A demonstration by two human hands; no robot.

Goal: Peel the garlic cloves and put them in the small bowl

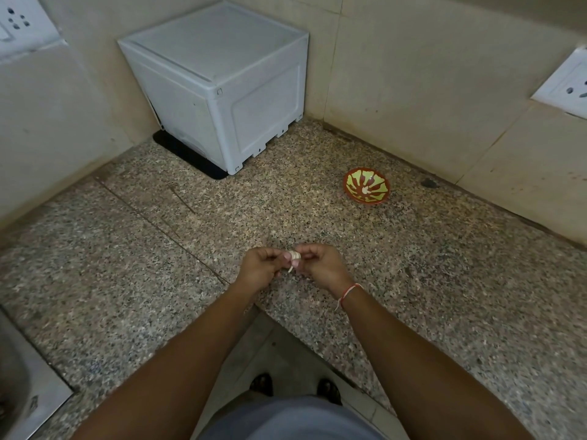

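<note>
A small white garlic clove (295,256) is pinched between the fingertips of both hands, just above the speckled granite counter (143,281) near its inner corner edge. My left hand (261,265) grips it from the left and my right hand (320,265) from the right; a strip of skin hangs below the clove. The small bowl (366,185), red-brown with a yellow-green pattern, sits on the counter to the far right of my hands, with a pale clove or two inside it.
A white plastic box (219,90) on a black mat stands in the far corner. Tiled walls carry switch plates at upper left (19,23) and right (565,87). A steel sink edge (19,376) shows at lower left. The floor and my feet lie below.
</note>
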